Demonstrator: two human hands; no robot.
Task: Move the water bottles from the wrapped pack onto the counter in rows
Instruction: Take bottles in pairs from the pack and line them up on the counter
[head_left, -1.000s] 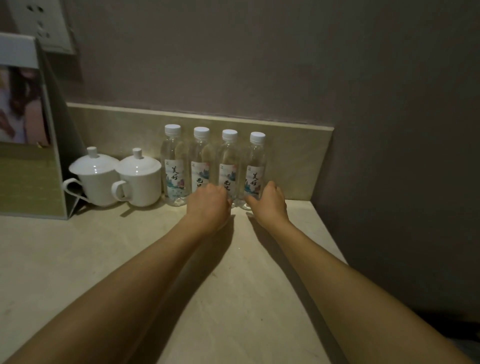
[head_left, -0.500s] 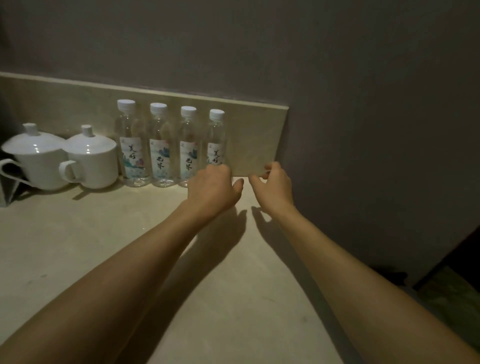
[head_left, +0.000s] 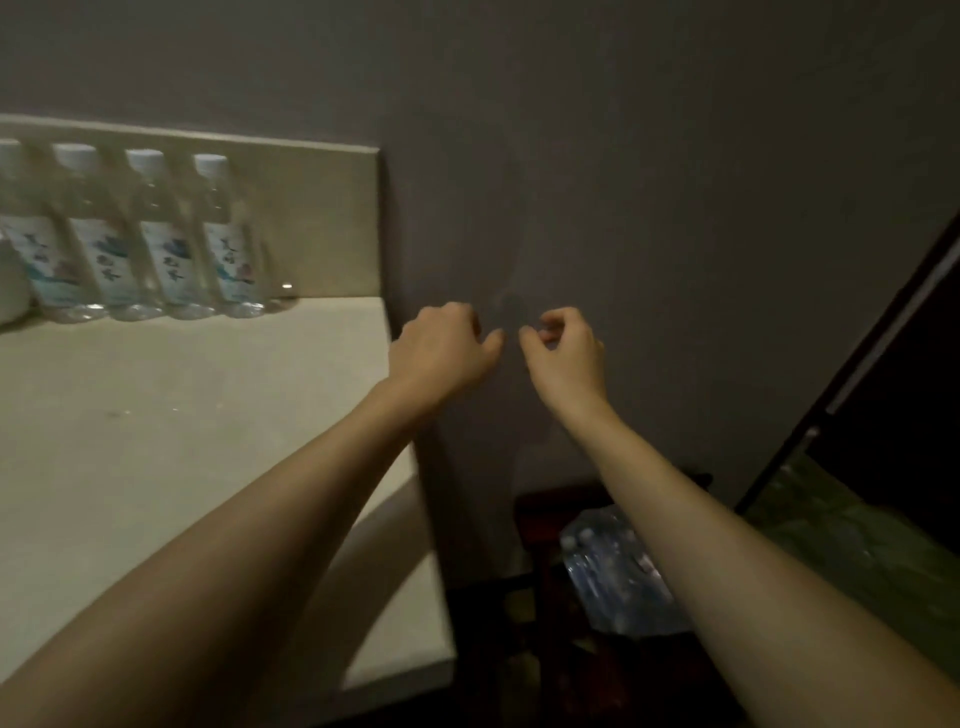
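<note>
Several clear water bottles (head_left: 156, 239) with white caps and printed labels stand in a row against the backsplash at the far left of the beige counter (head_left: 182, 441). The wrapped pack (head_left: 613, 582) of bottles lies low on the floor to the right of the counter, partly hidden by my right forearm. My left hand (head_left: 441, 353) and my right hand (head_left: 563, 353) hover side by side in front of the grey wall, past the counter's right edge. Both hold nothing, with their fingers loosely curled.
A grey wall (head_left: 623, 182) fills the background. The counter's right edge (head_left: 426, 519) drops off beside a dark floor gap. A dark frame (head_left: 857, 364) slants at the right, with a greenish surface (head_left: 857, 545) below it. A white cup (head_left: 10, 291) shows at the far left edge.
My view has swung to the right, away from the row of bottles. Both hands have left the bottles and moved right, off the counter. The wrapped pack has come into view.
</note>
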